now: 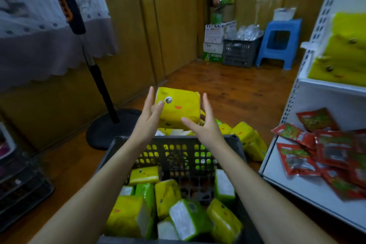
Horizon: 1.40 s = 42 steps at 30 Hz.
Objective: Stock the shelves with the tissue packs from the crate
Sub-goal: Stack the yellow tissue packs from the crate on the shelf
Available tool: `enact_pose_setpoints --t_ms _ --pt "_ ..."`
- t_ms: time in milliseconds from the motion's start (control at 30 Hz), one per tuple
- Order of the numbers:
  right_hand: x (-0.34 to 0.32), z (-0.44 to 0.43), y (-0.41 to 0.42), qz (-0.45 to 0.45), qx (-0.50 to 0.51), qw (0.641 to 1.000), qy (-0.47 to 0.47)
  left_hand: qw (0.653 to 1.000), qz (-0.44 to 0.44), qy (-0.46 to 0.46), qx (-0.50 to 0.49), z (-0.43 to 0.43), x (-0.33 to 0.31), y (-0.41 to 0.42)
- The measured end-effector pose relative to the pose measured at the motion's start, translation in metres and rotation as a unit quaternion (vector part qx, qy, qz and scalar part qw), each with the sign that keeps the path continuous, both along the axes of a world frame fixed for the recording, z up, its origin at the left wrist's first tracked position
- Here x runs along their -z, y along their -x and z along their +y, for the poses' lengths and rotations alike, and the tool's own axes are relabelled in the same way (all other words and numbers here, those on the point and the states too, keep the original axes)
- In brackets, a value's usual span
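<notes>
**Item: tissue pack**, yellow, cartoon face, 1 pc. Loc: in the air over far rim of crate, clamped between both hands.
- **Left hand**: fingers straight, spread, flat vs. pack's left side; thumb on front face next to the printed eye.
- **Right hand**: fingers straight, along pack's right side; thumb out at lower edge.
- **Loose packs**: yellow + green, jumbled in crate.
- **Floor packs**: yellow, just past crate, beside shelf.
- **Shelf**: lower level w/ red packets; upper level w/ stacked yellow packs.
</notes>
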State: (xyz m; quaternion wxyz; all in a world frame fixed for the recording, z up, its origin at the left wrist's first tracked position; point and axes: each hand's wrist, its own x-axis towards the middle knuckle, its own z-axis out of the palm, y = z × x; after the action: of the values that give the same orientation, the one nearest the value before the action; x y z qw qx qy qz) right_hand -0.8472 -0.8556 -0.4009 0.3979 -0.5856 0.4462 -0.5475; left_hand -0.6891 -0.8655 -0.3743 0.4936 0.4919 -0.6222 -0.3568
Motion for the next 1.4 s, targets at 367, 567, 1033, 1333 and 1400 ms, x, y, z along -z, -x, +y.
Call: enact_pose_setpoints --t_ms 367,567,1033,1333,1400 --pt "-0.086 0.040 0.109 0.072 0.135 0.979 0.133 0.984 0.054 0.148 0.088 0.026 -0.089 0.121" --pt "-0.143 0.072 0.178 0.142 0.252 0.904 0.313 0.965 0.058 0.231 0.107 0.041 -0.140 0.203" --pt "-0.093 0.119 0.382 0.097 0.418 0.894 0.126 0.943 0.022 0.136 0.304 0.062 -0.096 0.435" --pt "-0.062 0.100 0.388 0.220 0.471 0.851 0.076 0.964 -0.037 0.118 0.236 0.054 -0.044 0.442" --pt "-0.059 0.095 0.388 0.253 0.491 0.830 0.069 0.960 -0.086 0.171 0.205 0.054 -0.033 0.438"
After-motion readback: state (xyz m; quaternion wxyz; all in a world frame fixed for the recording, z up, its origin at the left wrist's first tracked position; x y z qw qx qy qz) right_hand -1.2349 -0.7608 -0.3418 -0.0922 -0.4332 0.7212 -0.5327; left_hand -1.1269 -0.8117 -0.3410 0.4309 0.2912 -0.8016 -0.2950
